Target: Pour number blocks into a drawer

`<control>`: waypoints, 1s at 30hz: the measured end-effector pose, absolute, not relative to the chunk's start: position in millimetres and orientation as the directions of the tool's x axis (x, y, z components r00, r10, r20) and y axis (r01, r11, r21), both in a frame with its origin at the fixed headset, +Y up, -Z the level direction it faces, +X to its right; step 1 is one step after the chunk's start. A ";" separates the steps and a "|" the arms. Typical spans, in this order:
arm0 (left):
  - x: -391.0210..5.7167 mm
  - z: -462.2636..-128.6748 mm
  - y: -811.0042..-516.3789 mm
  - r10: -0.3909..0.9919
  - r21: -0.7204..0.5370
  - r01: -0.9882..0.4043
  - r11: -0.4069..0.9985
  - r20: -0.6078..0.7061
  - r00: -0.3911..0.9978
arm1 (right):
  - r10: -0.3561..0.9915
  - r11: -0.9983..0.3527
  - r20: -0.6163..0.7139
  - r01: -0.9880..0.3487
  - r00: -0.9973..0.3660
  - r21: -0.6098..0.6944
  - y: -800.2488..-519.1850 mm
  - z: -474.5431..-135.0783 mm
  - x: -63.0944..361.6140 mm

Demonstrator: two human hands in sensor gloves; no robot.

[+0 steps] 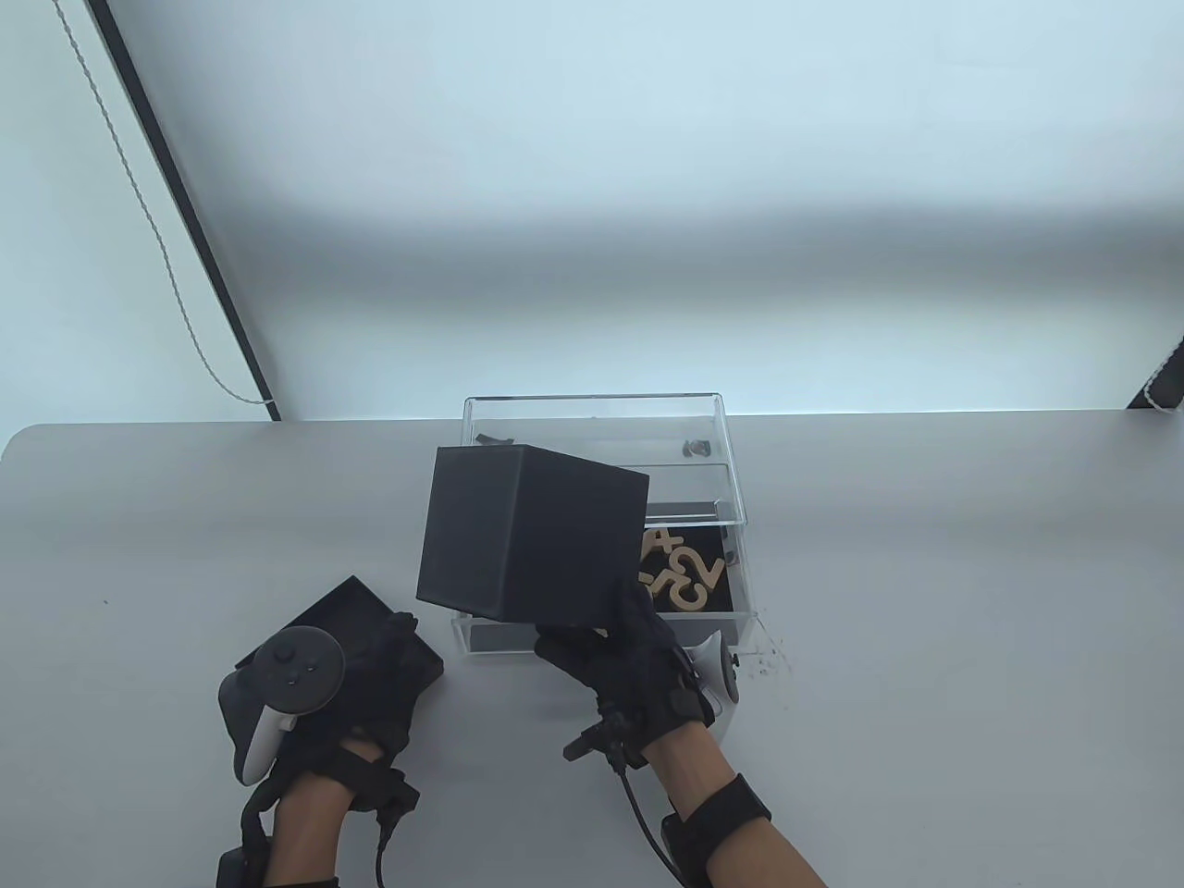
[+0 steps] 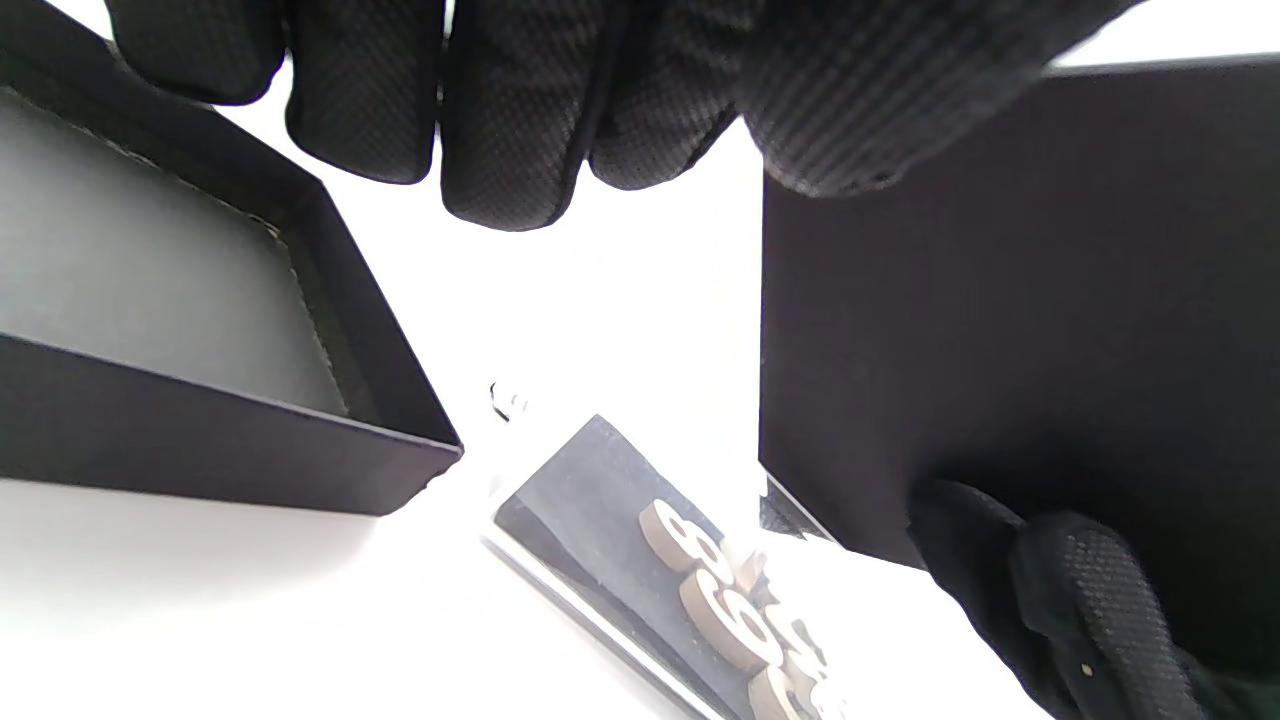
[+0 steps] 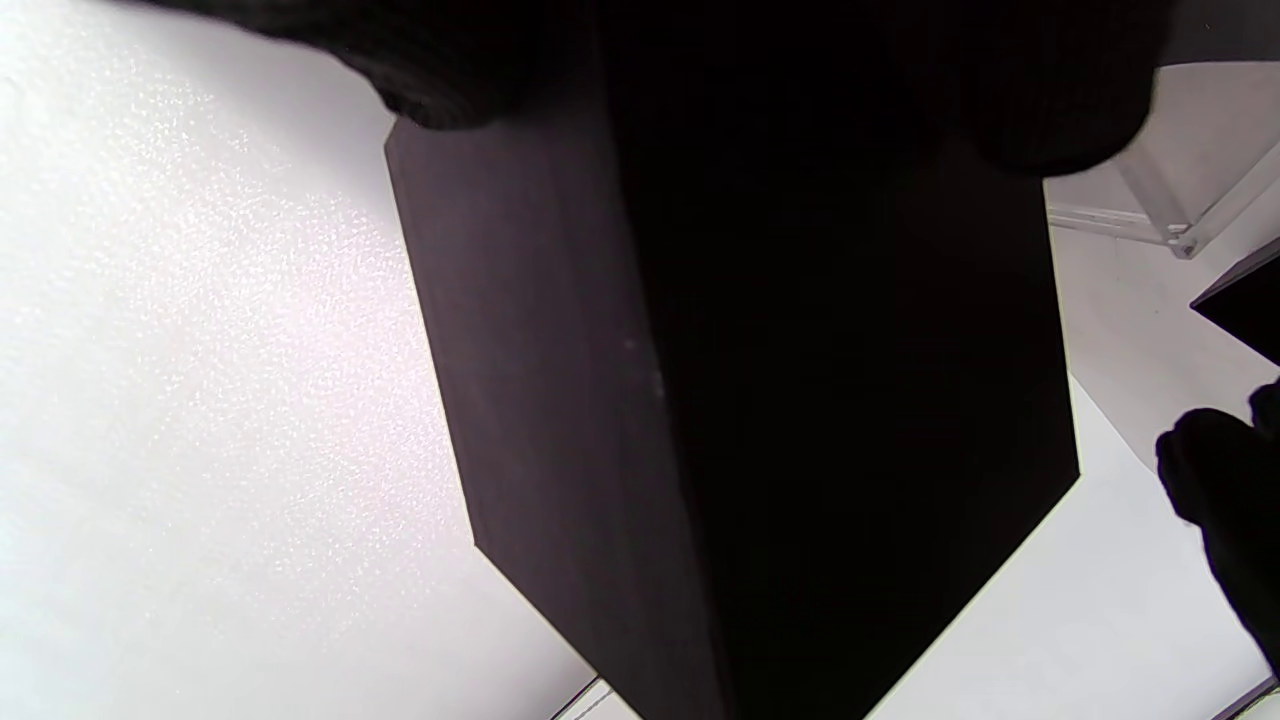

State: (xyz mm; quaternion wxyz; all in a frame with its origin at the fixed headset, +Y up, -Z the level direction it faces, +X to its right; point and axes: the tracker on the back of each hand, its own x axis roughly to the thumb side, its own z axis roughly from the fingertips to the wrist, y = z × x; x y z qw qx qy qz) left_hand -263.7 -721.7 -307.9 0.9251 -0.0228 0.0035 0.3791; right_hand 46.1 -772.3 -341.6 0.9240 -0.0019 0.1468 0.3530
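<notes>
We hold the box in our right hand, fingers clamped on its lower near corner, tipped over the open drawer. Number blocks already lie in the drawer, just beyond our fingertips. Our left hand rests over the lid on the table; whether its fingers grip the lid we cannot tell. We judge the box stiff, light card with smooth, slippery faces, best gripped across opposite walls near an edge. The blocks look hard and light, and may bounce off the acrylic.
</notes>
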 end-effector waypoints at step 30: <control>-266.3 -308.0 -724.2 0.693 -0.044 -0.694 0.719 -0.037 0.720 | 0.959 -0.070 0.282 -0.971 -0.003 0.229 -702.3 -281.7 140.7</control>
